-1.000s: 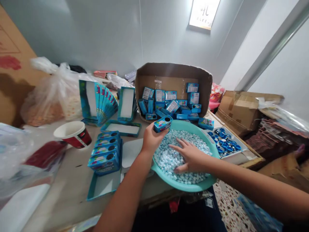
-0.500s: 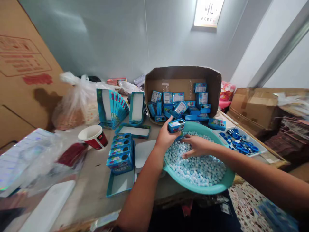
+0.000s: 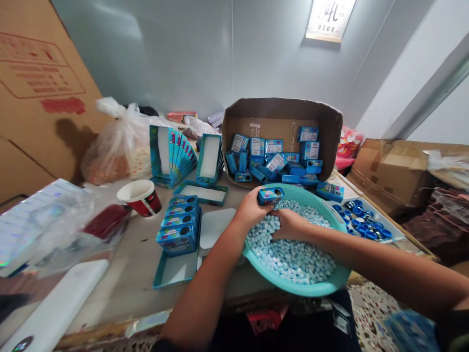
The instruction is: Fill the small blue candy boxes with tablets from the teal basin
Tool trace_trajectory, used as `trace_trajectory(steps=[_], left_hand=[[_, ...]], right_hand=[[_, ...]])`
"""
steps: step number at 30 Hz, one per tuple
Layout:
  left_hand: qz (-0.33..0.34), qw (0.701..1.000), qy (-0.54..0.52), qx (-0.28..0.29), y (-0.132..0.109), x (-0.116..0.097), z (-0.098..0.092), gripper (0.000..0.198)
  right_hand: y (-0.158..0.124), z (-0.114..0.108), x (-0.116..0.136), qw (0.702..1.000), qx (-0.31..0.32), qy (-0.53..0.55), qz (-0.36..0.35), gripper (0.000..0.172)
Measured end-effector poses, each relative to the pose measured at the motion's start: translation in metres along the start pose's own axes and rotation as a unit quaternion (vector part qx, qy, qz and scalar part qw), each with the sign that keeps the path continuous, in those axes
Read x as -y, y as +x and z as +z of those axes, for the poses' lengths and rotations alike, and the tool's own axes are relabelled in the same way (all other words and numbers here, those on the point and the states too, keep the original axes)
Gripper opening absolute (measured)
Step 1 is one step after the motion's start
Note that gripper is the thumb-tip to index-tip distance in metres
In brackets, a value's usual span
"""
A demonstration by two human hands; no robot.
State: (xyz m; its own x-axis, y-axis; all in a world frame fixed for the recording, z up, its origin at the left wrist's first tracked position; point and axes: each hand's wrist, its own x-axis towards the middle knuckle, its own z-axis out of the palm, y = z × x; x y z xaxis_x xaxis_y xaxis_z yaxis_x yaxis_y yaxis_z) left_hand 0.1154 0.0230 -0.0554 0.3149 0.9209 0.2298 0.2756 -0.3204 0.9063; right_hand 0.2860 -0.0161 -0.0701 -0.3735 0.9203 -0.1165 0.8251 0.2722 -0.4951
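Blue box (image 3: 270,195) is pinched in the left hand (image 3: 251,211) grip, over the teal bowl (image 3: 322,289) at its 11 o'clock rim. The bowl holds small candies (image 3: 296,256). The right hand (image 3: 289,226) lies curled in them, and I cannot tell its grip.

A small packing workroom: cardboard cartons (image 3: 392,171), stacked blue boxes (image 3: 178,225), basin of candies (image 3: 293,288).

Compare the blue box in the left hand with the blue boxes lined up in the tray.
The held box is single, gripped by the left hand over the basin rim. The tray boxes are several, packed side by side in a teal tray on the table. Both are blue with a round dark hole on top.
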Motion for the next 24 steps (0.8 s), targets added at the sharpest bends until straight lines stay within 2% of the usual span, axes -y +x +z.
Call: trace_trajectory(steps=[2,5,7,11,14,18,21,24], left_hand=[[0.008,1.0,0.008,-0.004,0.0,0.0,0.0,0.046],[0.011,1.0,0.015,-0.006,0.0,0.001,-0.001,0.043],[0.003,1.0,0.023,-0.007,0.0,0.0,-0.001,0.044],[-0.015,0.999,0.05,-0.003,0.0,-0.004,0.0,0.049],[-0.02,0.998,0.055,0.01,-0.001,-0.006,0.0,0.051],[-0.002,0.998,0.051,0.029,0.0,-0.006,0.0,0.054],[0.015,0.997,0.044,0.058,0.0,-0.005,-0.001,0.052],[0.028,0.995,0.059,0.082,-0.001,-0.004,-0.002,0.046]], right_hand=[[0.006,0.0,-0.003,1.0,-0.014,0.009,0.007,0.055],[0.007,-0.004,-0.011,0.997,-0.057,0.047,-0.001,0.051],[0.002,-0.009,-0.015,0.992,-0.091,0.09,-0.001,0.048],[-0.018,-0.023,-0.014,0.97,-0.117,0.214,0.006,0.027],[-0.028,-0.033,-0.004,0.921,-0.163,0.354,0.012,0.025],[-0.018,-0.047,0.009,0.826,-0.282,0.488,0.0,0.033],[0.003,-0.053,0.016,0.769,-0.354,0.53,-0.041,0.031],[0.023,-0.051,0.023,0.734,-0.414,0.534,-0.062,0.031]])
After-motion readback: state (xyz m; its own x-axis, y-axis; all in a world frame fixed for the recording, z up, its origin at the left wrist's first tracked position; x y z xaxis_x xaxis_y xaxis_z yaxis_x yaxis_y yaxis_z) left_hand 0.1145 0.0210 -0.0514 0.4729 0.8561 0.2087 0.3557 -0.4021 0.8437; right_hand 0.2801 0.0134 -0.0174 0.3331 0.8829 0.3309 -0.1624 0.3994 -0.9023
